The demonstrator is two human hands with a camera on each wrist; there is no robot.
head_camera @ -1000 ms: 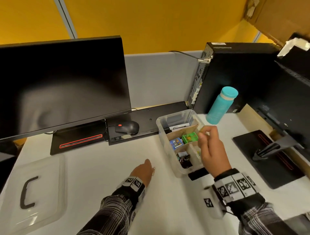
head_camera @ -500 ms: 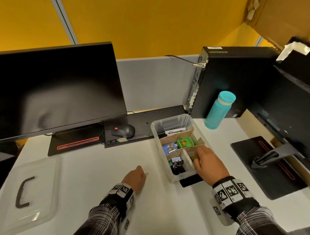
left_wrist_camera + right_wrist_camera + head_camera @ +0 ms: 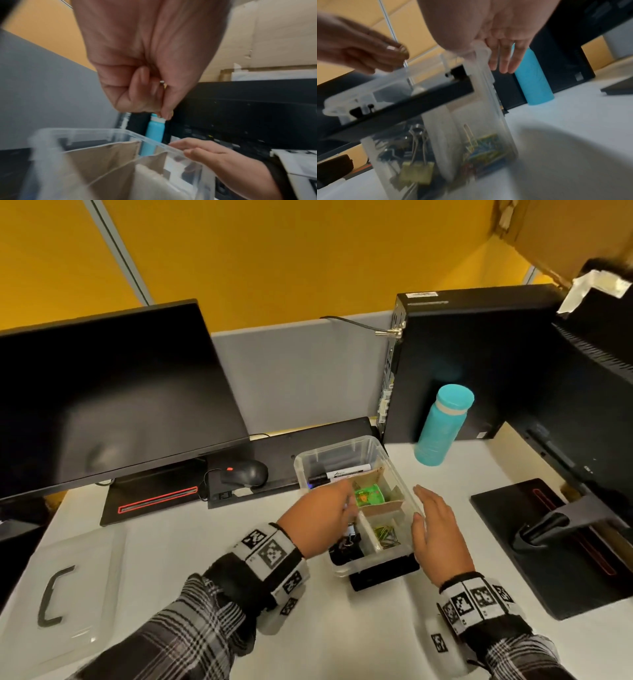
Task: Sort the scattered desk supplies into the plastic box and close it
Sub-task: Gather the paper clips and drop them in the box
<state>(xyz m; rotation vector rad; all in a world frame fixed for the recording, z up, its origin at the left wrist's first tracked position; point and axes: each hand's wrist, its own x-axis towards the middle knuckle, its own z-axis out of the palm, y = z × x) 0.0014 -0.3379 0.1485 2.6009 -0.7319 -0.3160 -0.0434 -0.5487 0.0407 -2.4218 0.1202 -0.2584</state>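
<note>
The clear plastic box [image 3: 373, 445] stands open on the white desk, split by cardboard dividers. It holds a marker [image 3: 347, 474], a green item [image 3: 370, 496], black binder clips [image 3: 346, 547] and coloured paper clips [image 3: 385, 535]. My left hand [image 3: 349, 503] hovers over the box's left side and pinches a small metal paper clip [image 3: 162, 82] between thumb and fingers. My right hand [image 3: 424, 503] is flat and holds nothing, its straight fingers [image 3: 503, 63] lying along the outside of the box's right wall. The clear lid [image 3: 58, 594] with a black handle lies far left.
Behind the box lie a black keyboard [image 3: 301, 440] and a mouse [image 3: 245, 472]. A teal bottle [image 3: 440, 426] stands at its back right by a computer tower [image 3: 462, 354]. Monitors flank the desk, one stand [image 3: 548, 542] to the right. A flat black object [image 3: 383, 571] sits under the box's near end.
My left hand rose from the desk with the paper clip and now hangs over the box. My right hand came out of the box and opened beside its right wall.
</note>
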